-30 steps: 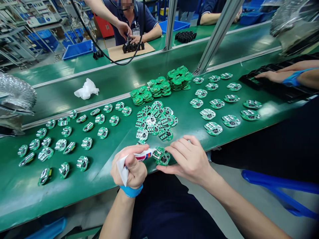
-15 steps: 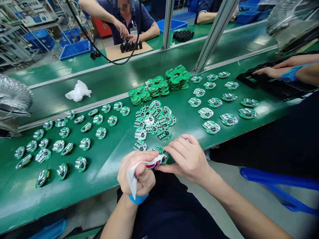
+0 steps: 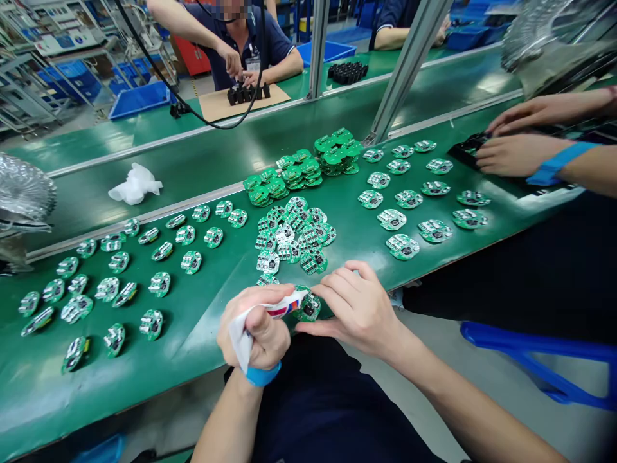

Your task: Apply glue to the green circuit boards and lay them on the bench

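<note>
My left hand (image 3: 255, 331) is wrapped round a white squeeze tube (image 3: 277, 310) with red and blue print, its nozzle pointing up to the right. The nozzle tip meets a round green circuit board (image 3: 308, 307) at the table's near edge. That board is pinched between the thumb and fingers of my right hand (image 3: 359, 312), which partly cover it. Just beyond lies a loose heap of similar circuit boards (image 3: 296, 235). More single boards are spread out on the left (image 3: 107, 289) and on the right (image 3: 402, 247).
Stacked green board panels (image 3: 337, 152) stand behind the heap. A crumpled white bag (image 3: 135, 184) lies on the back strip. At right, a co-worker's hands (image 3: 520, 154) work over a black tray; another person (image 3: 241, 54) sits opposite. A metal post (image 3: 402, 71) rises at the back.
The view has shifted slightly. The tube's nozzle has moved to the upper edge of the held board. The co-worker's hands at right have moved over the black tray.
</note>
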The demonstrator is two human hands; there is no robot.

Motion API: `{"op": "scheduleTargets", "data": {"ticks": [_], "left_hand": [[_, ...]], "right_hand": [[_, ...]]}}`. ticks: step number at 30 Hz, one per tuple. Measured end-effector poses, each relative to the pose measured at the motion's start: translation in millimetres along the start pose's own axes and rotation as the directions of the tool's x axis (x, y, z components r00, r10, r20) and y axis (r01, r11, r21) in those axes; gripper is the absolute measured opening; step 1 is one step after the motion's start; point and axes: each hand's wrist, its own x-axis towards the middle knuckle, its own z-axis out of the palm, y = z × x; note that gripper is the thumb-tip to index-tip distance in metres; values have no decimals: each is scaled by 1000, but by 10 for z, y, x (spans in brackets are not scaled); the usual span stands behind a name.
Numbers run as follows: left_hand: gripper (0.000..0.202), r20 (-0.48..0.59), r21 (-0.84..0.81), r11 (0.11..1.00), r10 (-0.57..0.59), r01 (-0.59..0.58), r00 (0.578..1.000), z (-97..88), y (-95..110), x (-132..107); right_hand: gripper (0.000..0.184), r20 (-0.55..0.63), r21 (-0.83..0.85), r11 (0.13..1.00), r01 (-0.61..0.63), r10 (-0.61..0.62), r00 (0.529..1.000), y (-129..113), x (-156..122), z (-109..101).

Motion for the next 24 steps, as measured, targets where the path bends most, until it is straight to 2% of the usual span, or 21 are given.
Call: {"op": "scheduleTargets", "data": {"ticks": [4,7,9,12,14,15,19,22,24], "left_hand": [[52,-263,-97,994,12,-39,965,76,42,151],[52,-372,-96,995,-58,24,926,69,9,257],[52,-411,-105,992,-107,69,905,45,-56,301],[57,-412,-111,988,-145,109,900,6,-166,323],[60,-388,-97,987,-159,131,908,-15,-216,315],[62,-374,-89,986,-163,139,913,-24,-231,306],[63,-342,-82,988,-148,128,928,-53,-269,254],[62,-335,-92,989,-136,112,932,-74,-301,222],[61,-332,-104,988,-142,113,933,-88,-319,210]], "right_hand": [[37,31,-23,998,-51,51,998,192,-6,18],[42,65,-141,976,-165,176,982,601,54,35],[45,117,-261,930,-261,298,947,961,161,43],[48,245,-456,814,-361,504,828,1489,413,70],[47,300,-525,763,-378,581,757,1767,597,116],[46,316,-538,753,-379,597,737,1878,678,149],[42,361,-543,751,-376,612,703,2155,880,322],[44,368,-537,742,-401,634,680,2251,934,395],[49,356,-521,739,-428,643,678,2267,956,373]]}}
